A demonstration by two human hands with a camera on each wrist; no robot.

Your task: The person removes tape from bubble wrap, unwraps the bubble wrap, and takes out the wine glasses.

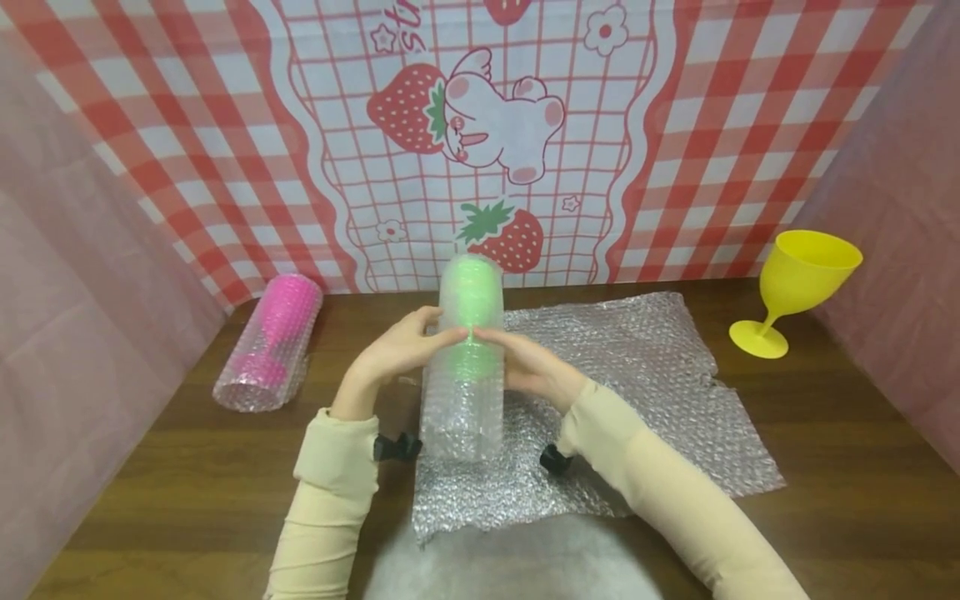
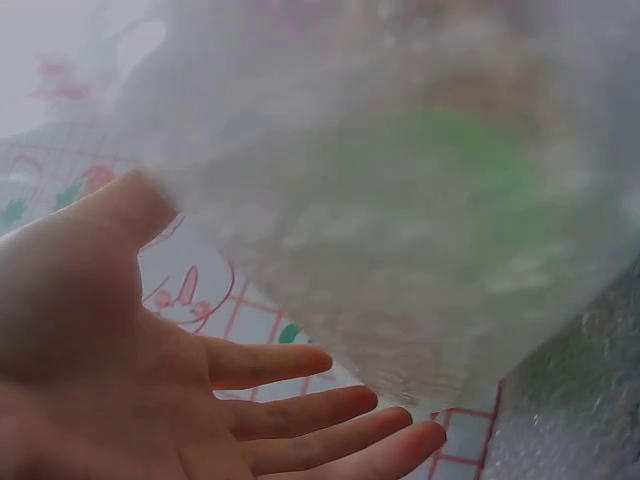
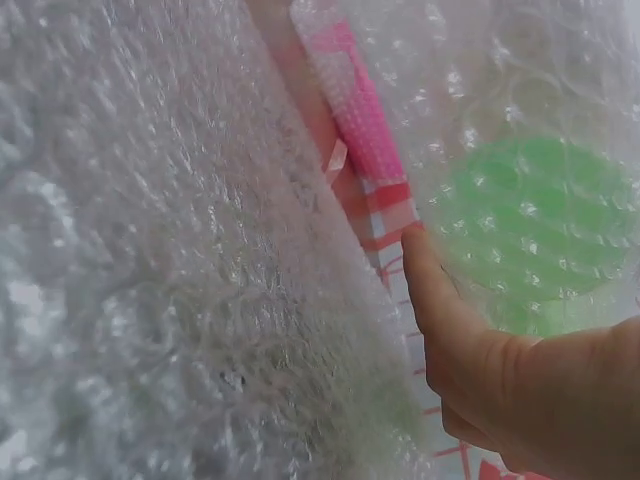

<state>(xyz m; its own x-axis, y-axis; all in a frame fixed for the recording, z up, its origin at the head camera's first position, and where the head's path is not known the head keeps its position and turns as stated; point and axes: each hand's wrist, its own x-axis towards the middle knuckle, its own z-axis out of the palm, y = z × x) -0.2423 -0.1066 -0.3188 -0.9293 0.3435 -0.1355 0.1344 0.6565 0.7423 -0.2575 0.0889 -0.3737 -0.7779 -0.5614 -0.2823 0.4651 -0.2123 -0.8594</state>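
A light-green goblet (image 1: 474,292), rolled in clear bubble wrap (image 1: 461,421), is between my two hands over a flat bubble wrap sheet (image 1: 622,358). My left hand (image 1: 401,346) touches its left side, thumb across the front. In the left wrist view the fingers (image 2: 300,430) are straight and spread beside the blurred wrap. From the other side my right hand (image 1: 536,367) touches the roll, its thumb meeting the left thumb. The right wrist view shows an extended finger (image 3: 430,290) along the wrap; the other fingers are partly hidden.
A pink goblet (image 1: 285,312) in its own bubble wrap roll lies at the left of the brown table (image 1: 150,492). An unwrapped yellow goblet (image 1: 802,279) stands at the right. Behind the table hangs a red checked cloth (image 1: 720,125) with strawberry prints.
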